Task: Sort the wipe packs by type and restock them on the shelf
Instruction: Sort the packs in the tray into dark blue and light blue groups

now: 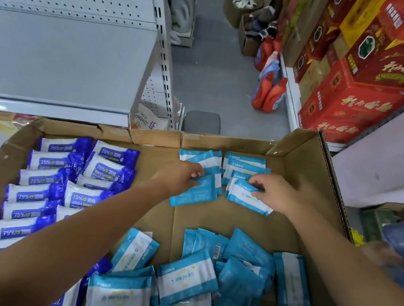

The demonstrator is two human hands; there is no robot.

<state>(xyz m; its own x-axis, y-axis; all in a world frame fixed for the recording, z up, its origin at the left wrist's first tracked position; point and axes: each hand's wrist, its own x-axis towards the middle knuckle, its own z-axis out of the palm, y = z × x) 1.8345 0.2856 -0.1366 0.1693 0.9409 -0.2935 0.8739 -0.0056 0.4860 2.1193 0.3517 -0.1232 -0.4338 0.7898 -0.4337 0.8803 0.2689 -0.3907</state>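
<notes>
Loose light-blue wipe packs (187,276) (white-banded), left hand (179,178) fingers pinching left pack (194,194), right hand (271,191) fingers pinching right pack (247,197)

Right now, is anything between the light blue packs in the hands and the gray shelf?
Only the cardboard box's low far wall. The left hand and right hand each grip a light blue wipe pack; nothing else visible blocks the gray shelf.

Even, soft indoor light, faint shadows. Wide-angle bending curves the shelf (61,62) at far left; the near right edge is blurred
</notes>
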